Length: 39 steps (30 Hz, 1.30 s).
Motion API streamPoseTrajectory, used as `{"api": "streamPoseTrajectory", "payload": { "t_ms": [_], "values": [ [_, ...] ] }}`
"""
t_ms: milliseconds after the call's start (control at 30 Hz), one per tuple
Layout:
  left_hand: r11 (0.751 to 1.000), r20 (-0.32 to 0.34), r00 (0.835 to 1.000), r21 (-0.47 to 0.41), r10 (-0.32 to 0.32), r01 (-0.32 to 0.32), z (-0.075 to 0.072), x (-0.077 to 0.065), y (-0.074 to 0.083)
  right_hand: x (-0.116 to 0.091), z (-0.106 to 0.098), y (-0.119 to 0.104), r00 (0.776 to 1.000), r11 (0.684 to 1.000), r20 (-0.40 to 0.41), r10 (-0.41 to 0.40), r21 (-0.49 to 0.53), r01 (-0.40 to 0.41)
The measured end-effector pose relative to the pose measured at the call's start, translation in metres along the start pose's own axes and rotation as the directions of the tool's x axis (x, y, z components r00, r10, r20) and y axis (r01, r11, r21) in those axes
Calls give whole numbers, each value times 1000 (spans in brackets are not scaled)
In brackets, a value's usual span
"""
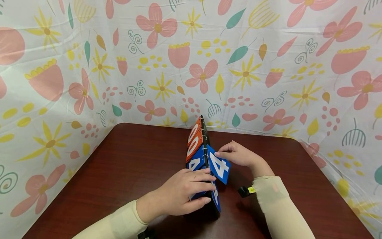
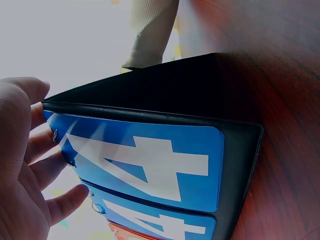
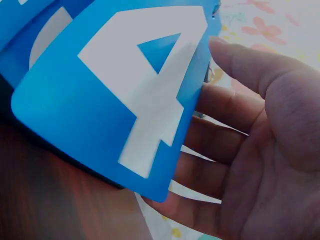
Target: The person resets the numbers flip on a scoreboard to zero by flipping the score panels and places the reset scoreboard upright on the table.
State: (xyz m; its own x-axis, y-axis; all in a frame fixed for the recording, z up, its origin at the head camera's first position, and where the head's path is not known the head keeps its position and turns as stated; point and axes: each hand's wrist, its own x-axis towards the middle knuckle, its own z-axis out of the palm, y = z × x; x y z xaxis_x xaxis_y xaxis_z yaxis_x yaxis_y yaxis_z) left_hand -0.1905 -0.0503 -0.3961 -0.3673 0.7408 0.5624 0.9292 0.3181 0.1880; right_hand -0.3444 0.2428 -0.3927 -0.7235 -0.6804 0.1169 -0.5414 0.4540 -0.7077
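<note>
A black tabletop flip scoreboard (image 1: pixel 195 141) stands like a tent, with ring-bound number cards along its ridge. My left hand (image 1: pixel 182 189) grips the ridge at the near end, its fingers reaching across the top. In the left wrist view, a blue card with a white 4 (image 2: pixel 195 190) hangs flat on the scoreboard's left face, beside a second 4. My right hand (image 1: pixel 240 154) pinches a blue number 4 card (image 1: pixel 219 166) by its edge, lifted at an angle from the right face. In the right wrist view the thumb lies at that card's edge (image 3: pixel 100 110), the fingers behind it.
The dark red-brown wooden table (image 1: pixel 134 156) spreads around the scoreboard. A white curtain with a flower print (image 1: pixel 179 83) surrounds its back and sides. Black wrist straps (image 1: pixel 245 191) show at both sleeves.
</note>
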Motion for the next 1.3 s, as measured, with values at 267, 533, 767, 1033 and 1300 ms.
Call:
{"api": "streamPoseTrajectory", "payload": {
  "t_ms": [267, 533, 767, 1033, 1300],
  "values": [
    [1000, 22, 999, -12, -24, 24, -1, -1, 1, -10, -14, 15, 991, 977, -15, 137, 166, -132],
    [999, 10, 1000, -15, -30, 30, -1, 0, 2, -20, -28, 12, 987, 823, -93, 135, 565, -59],
    [999, 13, 999, -15, -32, 32, -1, 0, 2, -25, -36, -10, 992, 634, -66, 109, 773, -18],
    [1000, 12, 1000, -19, -25, 25, 0, 0, 1, -26, -38, -11, 1000, 613, 18, 26, 789, -30],
    [1000, 3, 1000, 1, -16, 16, 1, -1, 0, -25, -35, -2, 998, 587, 12, 55, 808, -42]
  ]
}}
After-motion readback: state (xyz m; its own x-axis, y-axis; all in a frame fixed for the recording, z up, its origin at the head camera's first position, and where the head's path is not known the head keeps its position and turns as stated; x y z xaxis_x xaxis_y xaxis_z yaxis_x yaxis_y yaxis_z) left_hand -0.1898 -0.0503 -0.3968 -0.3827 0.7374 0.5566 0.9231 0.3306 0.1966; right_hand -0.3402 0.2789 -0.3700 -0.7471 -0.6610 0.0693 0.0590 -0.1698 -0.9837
